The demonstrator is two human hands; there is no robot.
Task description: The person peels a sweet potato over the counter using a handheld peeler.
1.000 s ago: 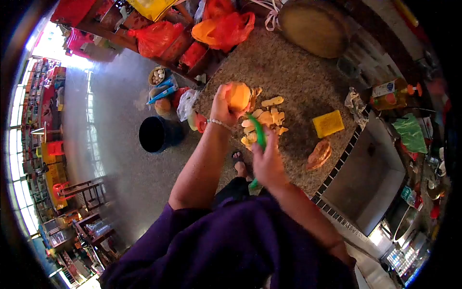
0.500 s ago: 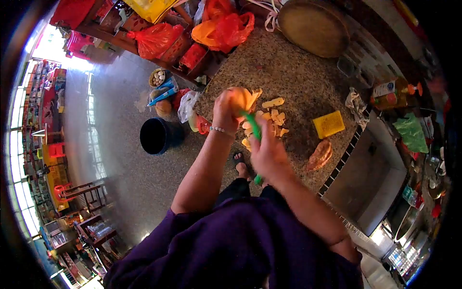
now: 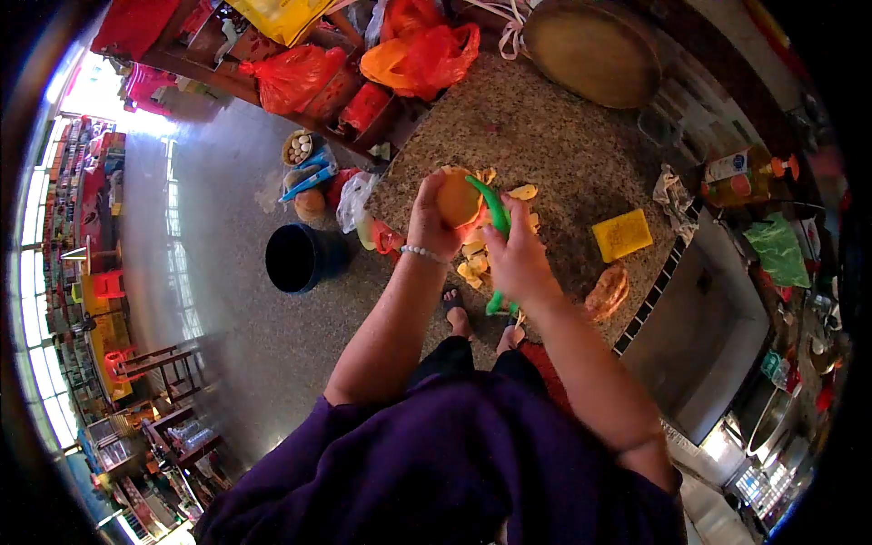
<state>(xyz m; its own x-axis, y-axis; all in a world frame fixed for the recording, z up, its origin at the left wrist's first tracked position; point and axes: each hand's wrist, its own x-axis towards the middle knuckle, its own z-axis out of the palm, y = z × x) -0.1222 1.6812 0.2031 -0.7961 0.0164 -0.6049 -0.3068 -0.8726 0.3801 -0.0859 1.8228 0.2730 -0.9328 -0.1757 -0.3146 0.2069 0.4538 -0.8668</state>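
Observation:
My left hand [image 3: 436,218] is wrapped round a piece of orange pumpkin [image 3: 459,198] with a round, flat face turned up. My right hand [image 3: 516,252] is closed on a long, curved green tool [image 3: 490,202] that looks like a peeler. Its upper end meets the right side of the pumpkin, and its lower end sticks out below my fist. Under and beside my hands, pale orange scraps [image 3: 474,265] lie on the speckled stone counter [image 3: 536,145]. To the right are a yellow sponge [image 3: 622,235] and a reddish-brown lumpy piece [image 3: 607,292].
A sink [image 3: 708,336] is set in at the right, with a soap bottle [image 3: 738,177] behind it. A round wooden board [image 3: 592,53] rests at the back. Red plastic bags [image 3: 295,77] sit at the upper left. On the floor stands a dark bucket [image 3: 304,259].
The pumpkin has been turned so its round face shows. My right hand has shifted slightly up and right, and the green tool's upper end now lies against the pumpkin's right side.

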